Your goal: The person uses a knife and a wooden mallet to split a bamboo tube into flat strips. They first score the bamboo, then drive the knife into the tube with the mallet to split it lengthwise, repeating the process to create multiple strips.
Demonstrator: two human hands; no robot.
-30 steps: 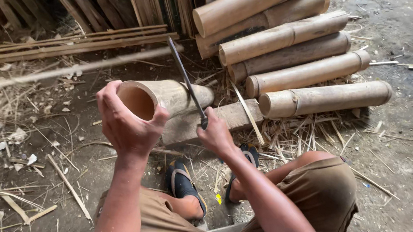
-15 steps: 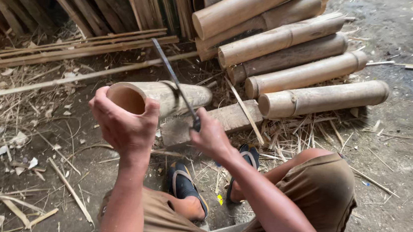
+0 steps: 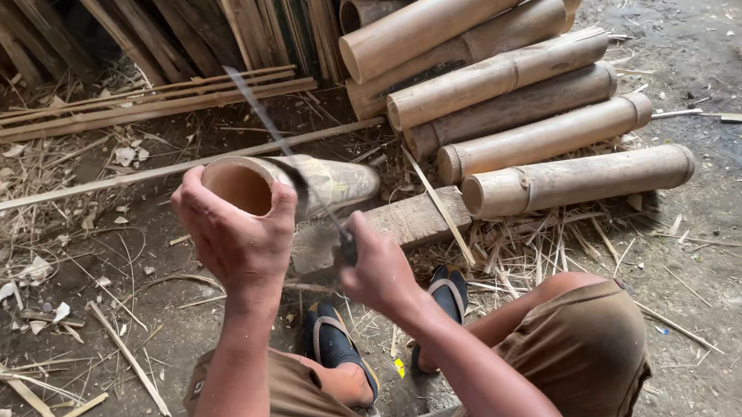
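**Blade swings down toward the bamboo's open end**

The knife has tipped since half a second ago: the blade then rose steeply from my right hand over the middle of the tube, and now it slants lower and further left, its tip out over the long split strips on the ground, blurred with motion. The short bamboo tube has barely shifted; it lies tilted on the wooden block, open end toward me.

My left hand is cupped round the near rim of the tube, thumb up over the edge, fingers curled tight on the left wall. My right hand is clenched on the knife handle just right of the tube, wrist cocked, forearm running down to my bent knee. Both fists are closed hard on what they hold. Beyond the block the stack of bamboo poles lies on the dirt floor.
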